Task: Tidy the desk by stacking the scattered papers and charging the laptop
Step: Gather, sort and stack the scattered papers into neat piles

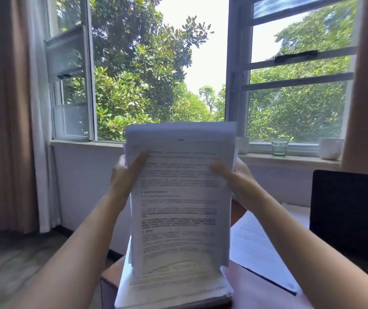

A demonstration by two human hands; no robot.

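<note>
Standing upright on the left corner of the counter [256, 293], a sheaf of papers [179, 197] is held at its two long edges. The left hand [122, 175] grips the left edge, thumb laid across the front page and fingers hidden behind. The right hand [238, 181] grips the right edge the same way. The sheaf's lower edge seems to rest on a flat stack of sheets [174, 291] on the counter, though blur hides the contact. The front page carries paragraphs of black print and a short mark at the top centre, all too smeared to read. A loose sheet [254, 248] lies just right of the stack. The laptop [352, 210] stands open at the far right, its screen dark and showing no legible logo. On the window sill [290, 159] stand a glass [279, 147] and a white cup [330, 148].
</note>
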